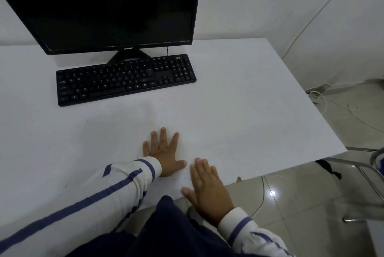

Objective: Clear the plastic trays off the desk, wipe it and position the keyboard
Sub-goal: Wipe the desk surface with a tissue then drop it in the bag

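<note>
A black keyboard (124, 79) lies on the white desk (239, 100), just in front of the monitor stand and slightly skewed. My left hand (164, 150) rests flat on the desk near the front edge, fingers spread, holding nothing. Beside it my right hand (207, 188) lies flat over the desk's front edge, fingers together, also holding nothing. Small dark specks dot the desk around the hands. No plastic trays or cloth are in view.
A black monitor (104, 5), switched off, stands at the back of the desk against a white wall. To the right, beyond the desk edge, are a tiled floor, white cables (332, 107) and a metal chair frame (365, 165).
</note>
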A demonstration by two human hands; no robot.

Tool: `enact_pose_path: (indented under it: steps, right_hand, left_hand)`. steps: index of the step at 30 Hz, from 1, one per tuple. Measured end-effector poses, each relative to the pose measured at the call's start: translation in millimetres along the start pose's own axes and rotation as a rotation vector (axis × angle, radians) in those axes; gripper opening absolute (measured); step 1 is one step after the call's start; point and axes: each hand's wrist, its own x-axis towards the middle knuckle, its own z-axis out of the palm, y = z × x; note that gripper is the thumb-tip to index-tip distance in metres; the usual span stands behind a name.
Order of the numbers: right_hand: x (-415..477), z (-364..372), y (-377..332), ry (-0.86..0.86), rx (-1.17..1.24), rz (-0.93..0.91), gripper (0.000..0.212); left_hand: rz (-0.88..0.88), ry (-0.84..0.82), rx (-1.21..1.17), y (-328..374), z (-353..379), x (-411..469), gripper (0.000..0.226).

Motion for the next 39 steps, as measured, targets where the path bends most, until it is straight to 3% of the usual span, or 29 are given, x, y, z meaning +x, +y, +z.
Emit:
enact_pose_path:
  steps: [2,5,10,14,17,19,21,24,30,33,39]
  right_hand:
    - [-15,4,8,-0.046,-0.029,-0.097,0.069]
    - [-15,-3,37,0.065,-0.076,-0.053,0.069]
    - [22,-17,25,0.102,0.048,0.071,0.097]
    - [9,-2,-12,0.036,-0.028,-0.093,0.085]
    - [-9,3,-1,-0.059,-0.039,-0.126,0.072]
    - [-9,-2,18,0.0,-0.061,-0.095,0.068]
    - [2,-12,29,0.026,-0.072,0.043,0.077]
    - [19,-22,19,0.024,0.016,0.085,0.102]
    - [-17,9,-9,-0.069,-0.009,-0.105,0.076]
    - [-29,6,17,-0.009,-0.04,-0.032,0.071]
    - [-7,-1,31,0.151,0.079,0.126,0.101]
  left_hand:
    - [0.001,-0.003,0.007,0,0,1,0.092]
    - [0.002,-0.01,0.003,0,0,1,0.092]
    - [0.002,-0.005,0.006,0,0,0,0.092]
    - [-0.004,0.002,0.001,1,0,1,0.086]
    - [-0.003,-0.005,-0.006,0,0,1,0.082]
    - [-0.001,-0.006,-0.004,-1,0,2,0.082]
    - [0.003,-0.004,0.0,0,0,2,0.082]
    - [0.001,0.005,0.004,0,0,0,0.082]
    - [-0.003,-0.001,-0.003,1,0,0,0.083]
    - [0.005,-0.007,-0.005,0,0,1,0.083]
    - [0.008,-0.009,0.003,-1,1,1,0.083]
